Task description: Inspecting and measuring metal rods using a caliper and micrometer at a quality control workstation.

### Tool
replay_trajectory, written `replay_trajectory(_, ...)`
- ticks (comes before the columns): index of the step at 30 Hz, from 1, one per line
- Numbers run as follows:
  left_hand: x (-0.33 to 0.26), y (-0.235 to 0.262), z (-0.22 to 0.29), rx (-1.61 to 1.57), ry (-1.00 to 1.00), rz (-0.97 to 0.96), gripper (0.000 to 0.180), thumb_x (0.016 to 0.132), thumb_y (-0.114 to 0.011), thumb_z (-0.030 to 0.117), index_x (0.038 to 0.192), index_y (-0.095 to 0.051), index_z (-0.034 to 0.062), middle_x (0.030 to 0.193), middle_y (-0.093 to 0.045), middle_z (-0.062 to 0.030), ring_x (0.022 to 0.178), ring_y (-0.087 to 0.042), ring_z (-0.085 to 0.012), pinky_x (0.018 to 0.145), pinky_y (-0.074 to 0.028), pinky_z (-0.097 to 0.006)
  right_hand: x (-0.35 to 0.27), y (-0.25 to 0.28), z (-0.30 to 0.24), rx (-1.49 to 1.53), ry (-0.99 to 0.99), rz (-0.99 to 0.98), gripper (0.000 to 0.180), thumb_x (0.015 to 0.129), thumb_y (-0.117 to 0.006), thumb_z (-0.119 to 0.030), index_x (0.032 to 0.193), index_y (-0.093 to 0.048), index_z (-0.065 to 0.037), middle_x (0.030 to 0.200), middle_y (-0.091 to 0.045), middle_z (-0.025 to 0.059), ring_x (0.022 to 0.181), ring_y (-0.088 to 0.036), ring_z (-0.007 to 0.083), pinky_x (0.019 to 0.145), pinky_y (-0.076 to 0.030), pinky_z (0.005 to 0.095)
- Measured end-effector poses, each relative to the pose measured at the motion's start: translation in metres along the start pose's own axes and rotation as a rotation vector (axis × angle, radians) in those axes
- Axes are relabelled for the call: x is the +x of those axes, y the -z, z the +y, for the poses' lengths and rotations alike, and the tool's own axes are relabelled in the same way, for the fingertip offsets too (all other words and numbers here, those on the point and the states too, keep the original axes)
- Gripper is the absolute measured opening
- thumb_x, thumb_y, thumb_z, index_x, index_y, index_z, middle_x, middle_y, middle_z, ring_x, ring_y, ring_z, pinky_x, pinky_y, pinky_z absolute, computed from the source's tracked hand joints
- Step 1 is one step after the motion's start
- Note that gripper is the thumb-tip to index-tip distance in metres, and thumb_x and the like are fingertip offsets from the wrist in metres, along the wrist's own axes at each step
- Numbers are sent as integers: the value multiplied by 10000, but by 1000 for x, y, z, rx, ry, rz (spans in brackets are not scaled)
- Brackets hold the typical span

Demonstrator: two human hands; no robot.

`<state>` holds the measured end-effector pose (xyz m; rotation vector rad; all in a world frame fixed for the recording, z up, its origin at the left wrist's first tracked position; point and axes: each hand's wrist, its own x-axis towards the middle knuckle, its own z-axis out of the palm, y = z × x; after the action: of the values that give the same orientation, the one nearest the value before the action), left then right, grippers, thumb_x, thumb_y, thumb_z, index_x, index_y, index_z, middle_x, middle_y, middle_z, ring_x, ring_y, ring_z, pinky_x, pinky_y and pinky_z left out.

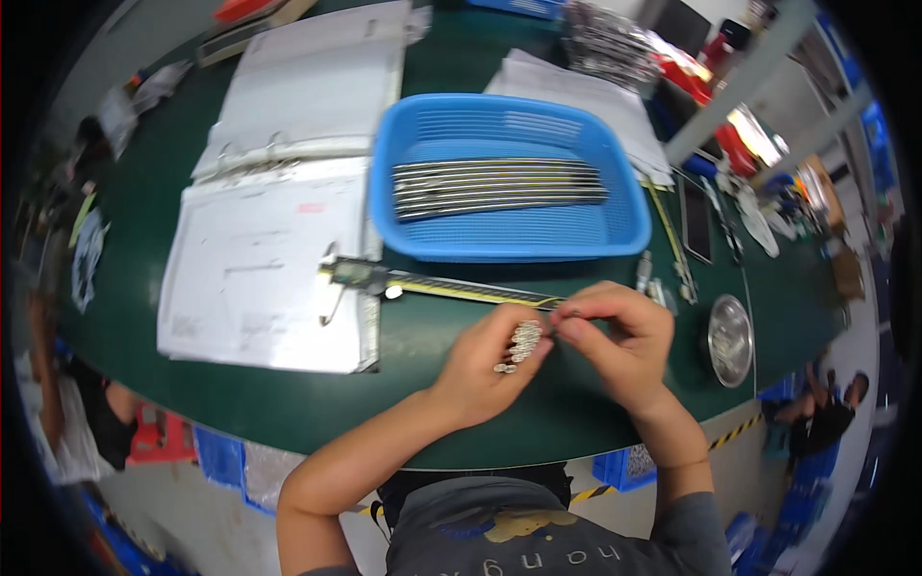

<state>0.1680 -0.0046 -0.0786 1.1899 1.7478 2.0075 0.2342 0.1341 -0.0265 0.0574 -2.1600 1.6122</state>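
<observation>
My left hand (487, 363) is closed around a bundle of thin metal rods (524, 343), whose bright round ends poke out between the fingers. Close beside it, my right hand (626, 338) pinches with thumb and forefinger at the far side of the bundle. Whatever lies between those fingertips is too small to make out. Just beyond both hands is a digital caliper (451, 287), its jaw end resting on the binder page. Long shiny metal rods (499, 185) lie side by side in a blue plastic basket (514, 252) behind the caliper.
An open ring binder (269, 278) with drawings covers the left of the green table (423, 336). On the right stand a metal bowl (732, 341) with small parts, a phone (695, 219) and a yellowish strip tool (672, 235). Other people sit beyond the table's left and right edges.
</observation>
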Motion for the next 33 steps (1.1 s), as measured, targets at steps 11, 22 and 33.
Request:
replay_trajectory(11,-1,6,0,46,128,-54,119,823,-539,73,908,-465,37,683,-509,-68,548,-474,-149,502,-374,-272,2,7,-2,191,-196,-31,123,793,-573,11,906,-586,56,850,-583,106,748,-572,133,666,-469,229)
replay_trajectory(22,-1,7,3,88,103,-65,115,823,-543,81,896,-465,39,635,-491,-59,508,-467,-160,478,-364,-276,3,5,4,125,-93,-73,114,814,-543,-50,909,-572,4,840,-591,54,750,-558,100,662,-452,227)
replay_trajectory(33,0,8,3,62,76,-53,114,828,-544,99,882,-468,32,636,-489,-62,506,-460,-166,474,-361,-276,4,6,-2,1,69,-23,100,789,-546,-7,886,-551,14,820,-586,80,726,-565,135,649,-455,240)
